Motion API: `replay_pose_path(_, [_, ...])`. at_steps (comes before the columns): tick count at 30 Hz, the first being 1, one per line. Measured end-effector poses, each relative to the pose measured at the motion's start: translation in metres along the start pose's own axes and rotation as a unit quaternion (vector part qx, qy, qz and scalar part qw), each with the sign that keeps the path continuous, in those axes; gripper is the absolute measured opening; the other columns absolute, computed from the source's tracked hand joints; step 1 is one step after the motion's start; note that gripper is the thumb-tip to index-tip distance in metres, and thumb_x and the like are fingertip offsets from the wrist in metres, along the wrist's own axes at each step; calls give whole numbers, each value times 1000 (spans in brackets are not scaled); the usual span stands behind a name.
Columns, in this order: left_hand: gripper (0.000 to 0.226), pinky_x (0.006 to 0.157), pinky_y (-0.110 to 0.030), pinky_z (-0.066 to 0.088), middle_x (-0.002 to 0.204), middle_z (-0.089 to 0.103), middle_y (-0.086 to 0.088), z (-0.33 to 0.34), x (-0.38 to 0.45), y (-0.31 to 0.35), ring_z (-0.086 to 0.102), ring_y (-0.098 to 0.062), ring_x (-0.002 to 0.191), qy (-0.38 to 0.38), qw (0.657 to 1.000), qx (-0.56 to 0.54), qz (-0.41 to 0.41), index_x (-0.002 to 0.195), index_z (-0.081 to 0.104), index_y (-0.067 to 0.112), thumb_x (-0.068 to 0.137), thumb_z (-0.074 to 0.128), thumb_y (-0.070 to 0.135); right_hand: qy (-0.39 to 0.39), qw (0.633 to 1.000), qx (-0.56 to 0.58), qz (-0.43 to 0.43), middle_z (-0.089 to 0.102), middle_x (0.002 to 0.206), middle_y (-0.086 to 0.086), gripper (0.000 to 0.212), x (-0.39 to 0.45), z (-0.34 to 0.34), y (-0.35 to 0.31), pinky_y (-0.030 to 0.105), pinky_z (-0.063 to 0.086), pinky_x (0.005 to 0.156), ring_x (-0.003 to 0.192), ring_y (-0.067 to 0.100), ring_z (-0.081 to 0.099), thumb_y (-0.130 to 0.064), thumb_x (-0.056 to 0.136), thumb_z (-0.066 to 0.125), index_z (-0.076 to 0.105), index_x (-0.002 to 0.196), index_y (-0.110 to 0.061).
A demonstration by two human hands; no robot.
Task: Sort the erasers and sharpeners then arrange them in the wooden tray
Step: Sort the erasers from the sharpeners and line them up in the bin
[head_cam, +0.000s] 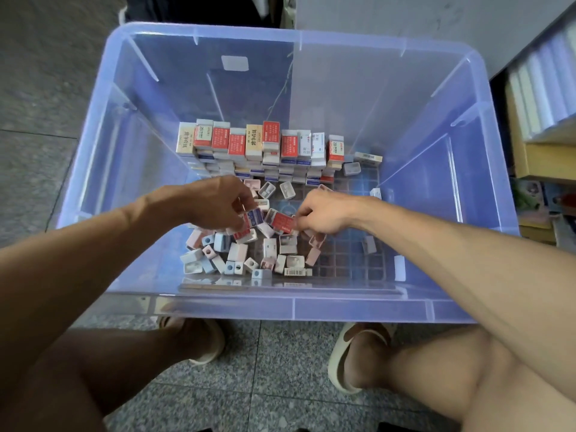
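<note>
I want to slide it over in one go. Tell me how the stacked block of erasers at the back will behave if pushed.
The stacked erasers are separate small boxes in uneven columns, so they probably shift apart rather than move together. The taller top ones look apt to tip.

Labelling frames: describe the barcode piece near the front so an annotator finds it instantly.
Start at the translucent blue plastic bin. Go to its near wall, to the loose pile of small pastel sharpeners. At the pile's front right edge lies the small white block, the only front-row piece with a black barcode facing up.

Translucent blue bin [436, 310], red-and-cream erasers [249, 140], seemingly pastel pink, blue, white sharpeners [237, 254].
</note>
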State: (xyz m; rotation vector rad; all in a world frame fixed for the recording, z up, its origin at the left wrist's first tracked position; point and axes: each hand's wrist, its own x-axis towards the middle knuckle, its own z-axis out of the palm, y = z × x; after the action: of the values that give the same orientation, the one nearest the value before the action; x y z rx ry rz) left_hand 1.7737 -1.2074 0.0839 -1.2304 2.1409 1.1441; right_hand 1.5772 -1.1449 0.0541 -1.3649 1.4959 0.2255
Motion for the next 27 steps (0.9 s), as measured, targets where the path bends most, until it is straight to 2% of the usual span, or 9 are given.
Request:
replay_pose_path(5, [21, 79, -43, 57, 81, 70, -9, -1, -28, -9, 66, -26, 73, 76, 993, -50, -75, 82, 59, 22, 83, 68, 3, 29, 999, 43, -6, 62, 67, 3, 35, -3, -15, -16, 22, 39, 45, 62, 13, 61, -24, 103, 54, 64, 73, -10])
replay_pose_path(9, [11, 82, -41, 57, 78, 71, -11, 1, -53, -17, 69, -25, 70, 136, 969, -156, -132, 92, 64, 13, 87, 68, 4, 83, 987, 133, -21, 67, 89, 12, 27, -4, -22, -31, 23, 38, 48, 71, 13, 65, -19, 103, 52, 65, 86, -2])
replay_pose_path(11, [8, 84, -44, 58, 77, 73, -10, 2, -64, -17, 71, -26, 71, 167, 956, -198, -135, 87, 66, 12, 87, 69, 5, 108, 975, 194, -32, 71, 100, 12, 25, -1, -24, -39, 23, 37, 48, 68, 11, 64, -16, 101, 52, 69, 99, 3])
replay_pose_path(13, [6, 81, -46, 59, 74, 73, -10, 5, -73, -16, 71, -24, 67, 187, 944, -236, -136, 86, 68, 10, 85, 73, 6, 121, 965, 230, -40, 70, 98, 10, 26, 1, -27, -49, 25, 37, 48, 70, 13, 64, -15, 100, 51, 68, 110, 3])
replay_pose_path(16, [14, 79, -43, 60, 71, 71, -10, 5, -81, -14, 69, -19, 62, 221, 922, -284, -142, 95, 70, 1, 83, 75, 6, 148, 959, 237, -47, 71, 102, 12, 29, 7, -35, -66, 29, 41, 53, 76, 19, 67, -18, 100, 52, 69, 110, 3])
replay_pose_path(20, [8, 81, -51, 58, 68, 71, -5, 6, -82, -10, 70, -22, 66, 255, 908, -303, -134, 86, 70, 8, 82, 75, 4, 186, 956, 223, -49, 72, 87, 9, 33, 23, -44, -102, 27, 40, 52, 69, 18, 62, -36, 99, 58, 73, 99, -7])
replay_pose_path(23, [7, 82, -52, 58, 64, 70, -1, 5, -84, -8, 68, -20, 65, 260, 898, -329, -136, 84, 69, 8, 83, 74, 3, 179, 966, 182, -34, 74, 87, 10, 26, 43, -48, -130, 27, 44, 54, 67, 19, 62, -26, 99, 56, 71, 105, -6])
replay_pose_path(25, [7, 81, -50, 58, 69, 71, -2, 4, -84, -7, 68, -18, 66, 252, 895, -342, -134, 86, 69, 8, 83, 74, 4, 175, 975, 138, -23, 73, 85, 10, 22, 54, -49, -143, 23, 42, 48, 64, 19, 63, -16, 98, 55, 70, 109, -4])
replay_pose_path(27, [7, 80, -48, 59, 71, 71, -3, 3, -85, -6, 68, -16, 66, 247, 896, -345, -131, 87, 68, 9, 84, 74, 5, 190, 976, 106, -18, 67, 69, 6, 25, 60, -49, -151, 24, 40, 46, 53, 16, 59, -26, 99, 60, 71, 102, -3])
